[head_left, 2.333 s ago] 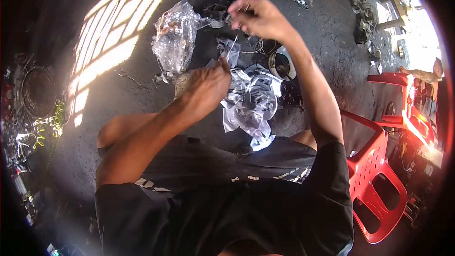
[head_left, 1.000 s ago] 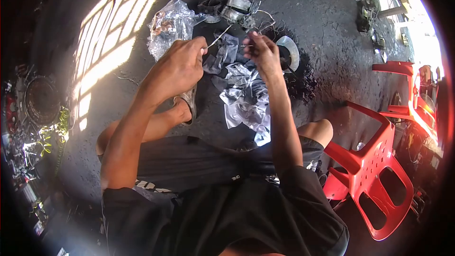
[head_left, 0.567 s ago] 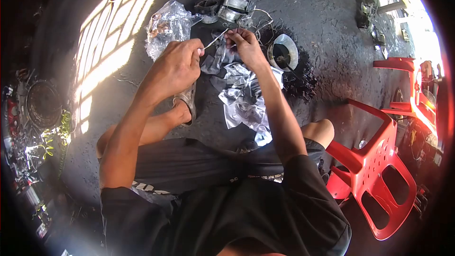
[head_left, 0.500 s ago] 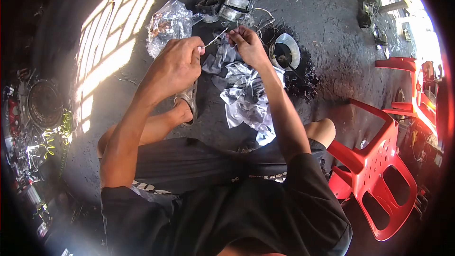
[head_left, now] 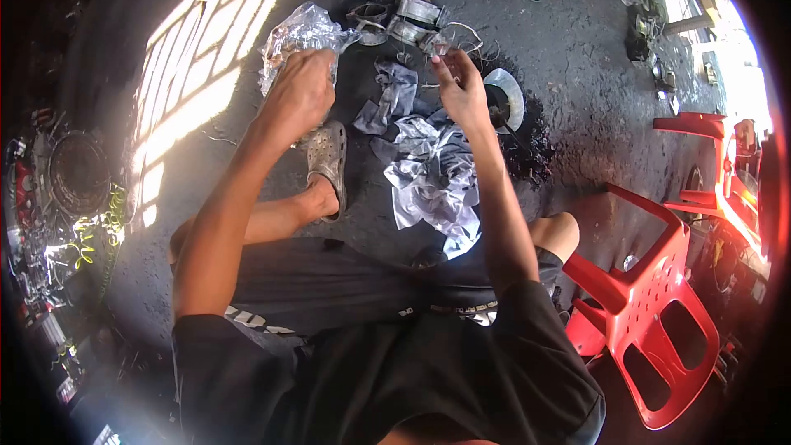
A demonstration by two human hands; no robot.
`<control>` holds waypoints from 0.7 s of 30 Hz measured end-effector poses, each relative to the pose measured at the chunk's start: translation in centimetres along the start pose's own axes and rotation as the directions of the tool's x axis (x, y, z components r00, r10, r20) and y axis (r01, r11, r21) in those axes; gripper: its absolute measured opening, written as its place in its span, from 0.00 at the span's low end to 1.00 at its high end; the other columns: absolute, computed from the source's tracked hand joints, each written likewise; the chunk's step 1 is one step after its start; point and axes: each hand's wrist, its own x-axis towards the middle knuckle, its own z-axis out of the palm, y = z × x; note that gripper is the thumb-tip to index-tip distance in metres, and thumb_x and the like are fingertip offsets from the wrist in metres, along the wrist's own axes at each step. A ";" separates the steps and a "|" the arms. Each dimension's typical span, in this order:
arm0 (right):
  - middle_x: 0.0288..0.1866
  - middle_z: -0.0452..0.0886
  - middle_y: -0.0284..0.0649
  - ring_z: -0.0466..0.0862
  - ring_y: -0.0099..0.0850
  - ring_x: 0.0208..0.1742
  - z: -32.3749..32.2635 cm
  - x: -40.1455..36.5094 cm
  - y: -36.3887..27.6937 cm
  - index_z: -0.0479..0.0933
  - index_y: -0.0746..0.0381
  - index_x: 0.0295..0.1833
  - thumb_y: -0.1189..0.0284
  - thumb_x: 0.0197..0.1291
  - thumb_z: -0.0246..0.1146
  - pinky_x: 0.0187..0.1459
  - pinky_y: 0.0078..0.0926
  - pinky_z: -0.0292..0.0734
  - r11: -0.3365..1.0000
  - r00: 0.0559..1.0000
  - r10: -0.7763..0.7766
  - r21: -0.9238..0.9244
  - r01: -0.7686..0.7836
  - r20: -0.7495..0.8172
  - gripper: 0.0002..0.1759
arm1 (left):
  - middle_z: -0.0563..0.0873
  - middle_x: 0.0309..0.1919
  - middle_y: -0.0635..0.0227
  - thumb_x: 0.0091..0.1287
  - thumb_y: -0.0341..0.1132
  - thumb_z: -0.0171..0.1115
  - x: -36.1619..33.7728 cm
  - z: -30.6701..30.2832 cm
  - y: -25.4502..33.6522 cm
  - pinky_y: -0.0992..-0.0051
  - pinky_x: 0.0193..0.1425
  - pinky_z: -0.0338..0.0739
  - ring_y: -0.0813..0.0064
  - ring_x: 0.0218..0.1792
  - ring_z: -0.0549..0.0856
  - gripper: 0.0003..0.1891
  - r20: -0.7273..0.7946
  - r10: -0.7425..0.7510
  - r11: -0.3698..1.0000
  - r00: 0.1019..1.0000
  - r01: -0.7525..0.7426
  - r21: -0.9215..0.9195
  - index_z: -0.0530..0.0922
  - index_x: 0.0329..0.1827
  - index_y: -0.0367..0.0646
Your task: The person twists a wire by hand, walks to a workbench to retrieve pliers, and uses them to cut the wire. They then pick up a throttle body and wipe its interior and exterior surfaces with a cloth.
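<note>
Sorting small pieces, I'd judge. Nearest you, one sandal (head_left: 328,158) and two rags (head_left: 432,177) lie on the floor (head_left: 577,58). Your right hand (head_left: 463,95) has its fingers (head_left: 449,66) pinched on a small part (head_left: 442,43), too tiny to name, held up over the far rag. Your left hand (head_left: 301,97) curls into the one plastic bag (head_left: 306,29). Beyond sit three metal housings (head_left: 414,20). The next move calls for a steady pinch and the bag's mouth held wide.
</note>
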 end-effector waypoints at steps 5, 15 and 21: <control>0.41 0.86 0.40 0.84 0.24 0.40 -1.5 -2.0 -1.2 0.75 0.69 0.61 0.67 0.68 0.67 0.43 0.22 0.78 0.948 0.988 0.116 0.284 -0.142 0.104 0.22 | 0.85 0.43 0.39 0.60 0.23 0.57 1.9 -1.4 0.0 0.56 0.57 0.78 0.45 0.50 0.84 0.09 0.327 -0.133 0.977 0.936 0.068 0.204 0.81 0.40 0.27; 0.30 0.80 0.26 0.76 0.14 0.33 -0.3 0.1 -8.7 0.83 0.65 0.51 0.66 0.68 0.69 0.37 0.14 0.72 0.948 0.999 -0.035 0.319 0.021 0.037 0.14 | 0.85 0.46 0.46 0.72 0.36 0.60 1.8 -0.5 4.5 0.56 0.55 0.80 0.46 0.49 0.85 0.14 0.661 -0.100 0.987 0.744 -0.011 0.161 0.82 0.53 0.34; 0.34 0.84 0.31 0.79 0.17 0.35 0.0 0.7 -8.2 0.81 0.66 0.44 0.66 0.72 0.64 0.38 0.18 0.75 0.911 0.990 -0.073 0.411 0.018 0.118 0.12 | 0.83 0.58 0.52 0.77 0.37 0.55 4.2 -0.1 3.6 0.63 0.64 0.76 0.57 0.60 0.83 0.19 0.123 0.119 0.970 0.985 -0.089 -0.226 0.75 0.66 0.39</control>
